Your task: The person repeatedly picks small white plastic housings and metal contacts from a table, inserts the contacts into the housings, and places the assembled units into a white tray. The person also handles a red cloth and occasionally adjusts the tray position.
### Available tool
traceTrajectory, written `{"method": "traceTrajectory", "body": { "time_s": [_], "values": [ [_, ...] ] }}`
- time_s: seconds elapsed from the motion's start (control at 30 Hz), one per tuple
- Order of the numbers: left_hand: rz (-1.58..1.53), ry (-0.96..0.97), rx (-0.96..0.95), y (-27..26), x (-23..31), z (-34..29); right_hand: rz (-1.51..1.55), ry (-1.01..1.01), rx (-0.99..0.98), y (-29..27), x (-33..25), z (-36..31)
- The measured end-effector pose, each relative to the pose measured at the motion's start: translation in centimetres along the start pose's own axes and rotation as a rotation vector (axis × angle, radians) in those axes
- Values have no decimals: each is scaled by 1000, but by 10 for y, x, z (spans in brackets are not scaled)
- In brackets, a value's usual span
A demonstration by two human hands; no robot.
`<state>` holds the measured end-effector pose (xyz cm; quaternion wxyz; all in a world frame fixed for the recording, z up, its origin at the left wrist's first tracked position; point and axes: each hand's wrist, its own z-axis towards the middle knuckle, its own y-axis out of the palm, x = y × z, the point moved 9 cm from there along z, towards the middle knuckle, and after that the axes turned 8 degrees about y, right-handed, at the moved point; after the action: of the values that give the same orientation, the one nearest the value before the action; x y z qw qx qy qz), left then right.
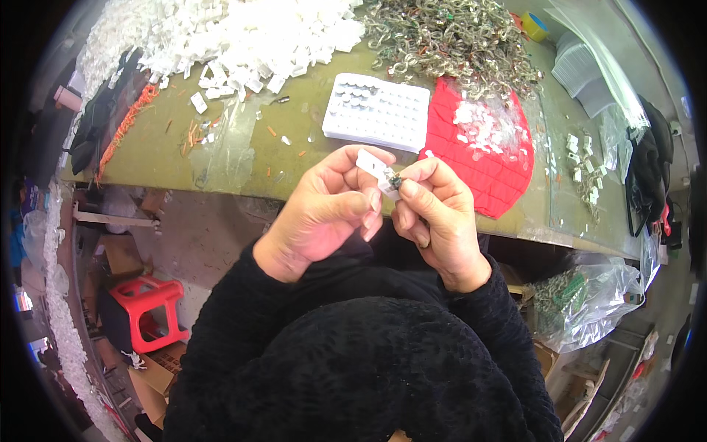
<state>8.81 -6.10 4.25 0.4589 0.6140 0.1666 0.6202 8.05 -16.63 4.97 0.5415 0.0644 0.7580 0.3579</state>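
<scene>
In front of my chest, just past the table's near edge, both hands meet at a small white plastic housing (374, 163). My left hand (324, 206) is closed on the housing, its thumb and fingers pinching it. My right hand (440, 210) pinches a small dark electronic part (395, 180) at the housing's right end. Whether that part sits inside the housing or only against it, I cannot tell. Beyond my hands lies a white tray (379, 132) with rows of round holes, some of which hold small silvery round pieces.
A heap of white housings (221, 37) covers the back left. Tangled wired parts (449, 44) are piled at the back right. A red quilted cloth (501, 180) bears small clear pieces. Beneath the table stand a red stool (158, 313) and a clear plastic bag (589, 302).
</scene>
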Motion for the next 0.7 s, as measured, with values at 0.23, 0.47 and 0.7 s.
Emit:
{"method": "traceTrajectory", "body": {
  "time_s": [0.23,0.47,0.7],
  "values": [
    [154,7,204,-14,-13,-12,-122,-116,59,3,-2,-4],
    [262,60,112,-11,-11,-10,-191,35,99,-6,-1,-7],
    [356,176,-1,6,5,-11,-693,-355,196,19,-26,-29]
  ]
}}
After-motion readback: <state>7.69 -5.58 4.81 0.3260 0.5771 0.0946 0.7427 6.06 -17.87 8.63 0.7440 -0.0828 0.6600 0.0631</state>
